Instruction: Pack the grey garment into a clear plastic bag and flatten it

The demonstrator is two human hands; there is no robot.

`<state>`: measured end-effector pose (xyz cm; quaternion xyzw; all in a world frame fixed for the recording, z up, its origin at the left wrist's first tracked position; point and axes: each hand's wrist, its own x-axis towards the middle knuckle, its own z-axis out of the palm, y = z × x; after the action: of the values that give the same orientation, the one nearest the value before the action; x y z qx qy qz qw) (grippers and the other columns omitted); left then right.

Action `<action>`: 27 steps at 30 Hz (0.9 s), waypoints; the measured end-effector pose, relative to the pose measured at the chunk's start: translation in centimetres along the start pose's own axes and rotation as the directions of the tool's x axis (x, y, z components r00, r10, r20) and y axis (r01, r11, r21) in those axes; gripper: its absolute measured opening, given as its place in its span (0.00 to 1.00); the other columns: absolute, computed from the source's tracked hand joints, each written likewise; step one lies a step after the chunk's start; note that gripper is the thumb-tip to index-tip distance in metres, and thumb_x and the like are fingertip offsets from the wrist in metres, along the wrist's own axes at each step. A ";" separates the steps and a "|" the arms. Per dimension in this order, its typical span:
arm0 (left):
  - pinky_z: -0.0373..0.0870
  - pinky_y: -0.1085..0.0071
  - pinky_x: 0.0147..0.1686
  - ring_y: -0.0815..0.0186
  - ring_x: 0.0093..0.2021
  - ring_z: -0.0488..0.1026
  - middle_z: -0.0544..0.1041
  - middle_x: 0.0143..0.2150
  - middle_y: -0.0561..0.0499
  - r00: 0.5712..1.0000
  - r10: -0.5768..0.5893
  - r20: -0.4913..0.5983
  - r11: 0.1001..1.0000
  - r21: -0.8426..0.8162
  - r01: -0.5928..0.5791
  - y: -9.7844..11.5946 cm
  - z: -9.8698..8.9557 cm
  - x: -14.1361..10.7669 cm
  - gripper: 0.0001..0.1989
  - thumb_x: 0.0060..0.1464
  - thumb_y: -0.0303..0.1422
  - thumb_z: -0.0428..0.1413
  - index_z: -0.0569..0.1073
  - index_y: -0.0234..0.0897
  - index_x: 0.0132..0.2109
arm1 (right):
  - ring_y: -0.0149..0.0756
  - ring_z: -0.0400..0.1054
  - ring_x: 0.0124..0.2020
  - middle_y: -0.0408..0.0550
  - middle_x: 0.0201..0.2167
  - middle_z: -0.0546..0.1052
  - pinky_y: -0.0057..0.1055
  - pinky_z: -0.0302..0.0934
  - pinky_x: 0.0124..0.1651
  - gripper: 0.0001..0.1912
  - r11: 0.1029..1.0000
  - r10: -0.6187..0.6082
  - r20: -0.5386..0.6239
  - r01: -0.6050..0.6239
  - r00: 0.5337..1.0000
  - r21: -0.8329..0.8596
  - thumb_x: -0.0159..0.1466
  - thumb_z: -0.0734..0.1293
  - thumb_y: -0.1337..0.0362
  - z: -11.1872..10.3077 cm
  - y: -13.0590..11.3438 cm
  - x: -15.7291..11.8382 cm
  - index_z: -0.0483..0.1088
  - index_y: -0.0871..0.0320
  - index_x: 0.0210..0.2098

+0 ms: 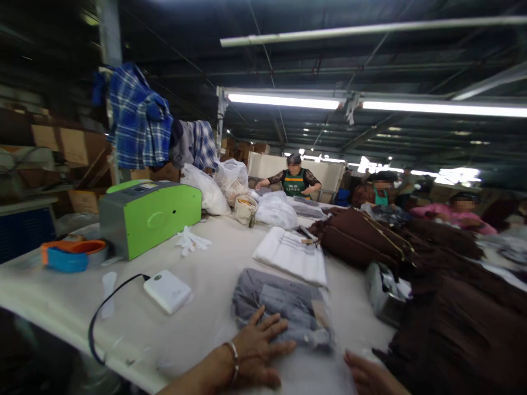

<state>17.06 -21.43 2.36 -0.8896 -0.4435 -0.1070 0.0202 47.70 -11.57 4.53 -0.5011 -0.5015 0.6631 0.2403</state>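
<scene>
My left hand [261, 351] lies flat with fingers spread on a clear plastic bag, a bracelet round its wrist. Inside the bag is a folded grey garment [275, 304], with a brown tag or card showing near its right side. The clear flap [317, 370] of the bag stretches toward me along the table. At its right edge, my right hand [370, 376] is partly cut off by the frame, its fingers closed together on the plastic, somewhat blurred. Just beyond the bag is a folded white cloth [292, 255] with grey stripes.
On the left stand a green and grey machine [160, 216], an orange and blue tape roll [69, 255] and a white power bank [168, 291] with a black cable. A tape dispenser [387, 291] and dark brown garments [465, 323] crowd the right. Co-workers [294, 181] work beyond.
</scene>
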 end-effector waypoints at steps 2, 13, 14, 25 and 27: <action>0.45 0.33 0.61 0.44 0.68 0.48 0.50 0.70 0.42 0.997 -0.042 0.058 0.998 -0.048 0.045 0.3 -0.8 0.3 0.38 0.57 0.55 0.49 0.43 0.55 0.68 | 0.41 0.76 0.33 0.50 0.25 0.78 0.33 0.71 0.37 0.15 0.993 0.039 0.100 -0.050 0.994 0.107 0.51 0.72 0.52 0.7 -0.3 0.4 0.70 0.57 0.27; 0.43 0.36 0.62 0.45 0.69 0.48 0.51 0.70 0.41 0.993 -0.046 0.109 0.999 -0.011 0.048 0.6 -1.8 0.8 0.38 0.55 0.54 0.52 0.48 0.52 0.68 | 0.33 0.68 0.20 0.37 0.20 0.72 0.27 0.63 0.21 0.19 0.981 -0.125 -0.167 0.097 0.978 -0.170 0.49 0.69 0.64 -2.0 1.4 -2.0 0.67 0.55 0.41; 0.44 0.36 0.62 0.44 0.68 0.48 0.51 0.70 0.40 0.994 -0.033 0.106 0.999 0.010 0.032 0.9 -2.0 0.8 0.39 0.54 0.53 0.54 0.50 0.51 0.68 | 0.35 0.72 0.25 0.41 0.25 0.76 0.29 0.68 0.27 0.20 0.925 -0.263 -0.139 0.208 0.955 -0.316 0.50 0.68 0.66 -2.2 1.4 -2.7 0.69 0.55 0.44; 0.62 0.61 0.52 0.59 0.54 0.66 0.72 0.56 0.46 0.996 0.066 -0.061 0.983 0.174 -0.055 5.2 -1.0 0.6 0.21 0.61 0.41 0.52 0.64 0.34 0.57 | 0.39 0.66 0.58 0.47 0.53 0.75 0.37 0.59 0.61 0.20 -0.063 -0.621 0.623 0.761 0.476 -0.646 0.62 0.65 0.68 -2.8 3.8 -4.0 0.70 0.46 0.53; 0.64 0.62 0.47 0.60 0.49 0.69 0.74 0.51 0.46 0.998 -0.002 -0.068 0.986 0.166 0.013 5.3 -0.7 0.6 0.22 0.59 0.42 0.54 0.65 0.34 0.56 | 0.38 0.69 0.54 0.47 0.49 0.78 0.35 0.61 0.60 0.15 -0.074 -0.669 0.614 0.784 0.420 -0.617 0.63 0.64 0.67 -2.6 3.9 -3.4 0.73 0.49 0.48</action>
<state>21.54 -24.24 3.45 -0.8790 -0.4533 -0.0999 0.1090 52.07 -14.79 2.43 -0.1532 -0.9538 0.0991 0.2387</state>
